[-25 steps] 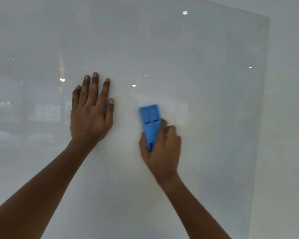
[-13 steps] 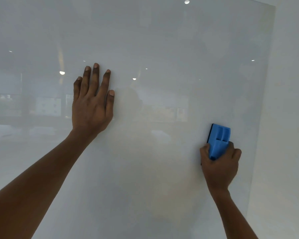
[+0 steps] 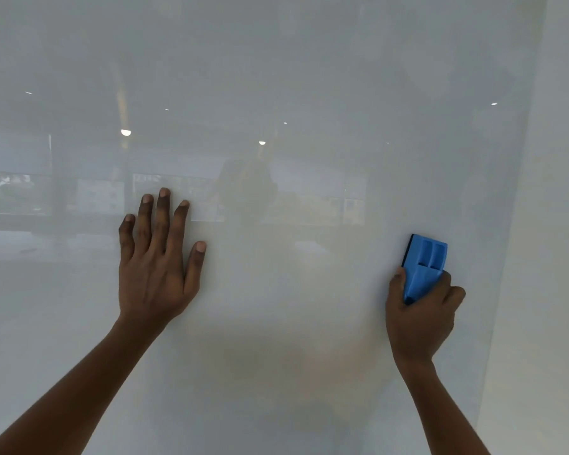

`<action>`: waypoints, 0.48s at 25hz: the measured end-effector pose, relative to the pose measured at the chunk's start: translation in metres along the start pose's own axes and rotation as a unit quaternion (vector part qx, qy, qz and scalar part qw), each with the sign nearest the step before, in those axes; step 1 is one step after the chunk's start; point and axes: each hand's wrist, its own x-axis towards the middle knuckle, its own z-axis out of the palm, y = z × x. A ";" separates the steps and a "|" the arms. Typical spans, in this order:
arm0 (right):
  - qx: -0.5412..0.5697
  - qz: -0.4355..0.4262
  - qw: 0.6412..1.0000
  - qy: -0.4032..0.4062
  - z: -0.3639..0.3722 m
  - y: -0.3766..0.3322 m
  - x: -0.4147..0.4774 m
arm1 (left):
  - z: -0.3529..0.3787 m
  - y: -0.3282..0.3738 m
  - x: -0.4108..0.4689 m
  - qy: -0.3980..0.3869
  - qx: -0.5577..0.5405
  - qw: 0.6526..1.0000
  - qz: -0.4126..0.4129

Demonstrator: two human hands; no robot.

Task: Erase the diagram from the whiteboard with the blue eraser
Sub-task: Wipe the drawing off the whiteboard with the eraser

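- Your left hand point(image 3: 155, 274) lies flat and fully open against the whiteboard point(image 3: 309, 77), fingers spread and pointing up, holding nothing; it looks like a brace.
- Your right hand point(image 3: 421, 316) is curled closed around the lower half of the blue eraser point(image 3: 424, 264), thumb on its left edge, fingers wrapped over the right side.
- You have the eraser standing nearly upright near the board's right edge, well apart from your left hand. Its dark felt face is turned toward the board; whether it is pressed flat or slightly lifted I cannot tell.
- I see no diagram strokes on the glossy surface, only reflected ceiling lights point(image 3: 125, 132) and faint window shapes. By my reading, the erasing is at or near its end.
- Risk: you could take reflections for clean board and miss pale ink residue, so check from another angle.
- Risk: with the eraser so close to the edge, a further rightward sweep could carry it off onto the wall point(image 3: 552, 224).
- Risk: your bare left palm could leave smudges where it rests.
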 end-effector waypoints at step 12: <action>0.012 -0.275 0.952 -0.137 0.034 -0.140 -0.177 | 0.003 -0.008 -0.003 0.018 -0.020 0.999 0.017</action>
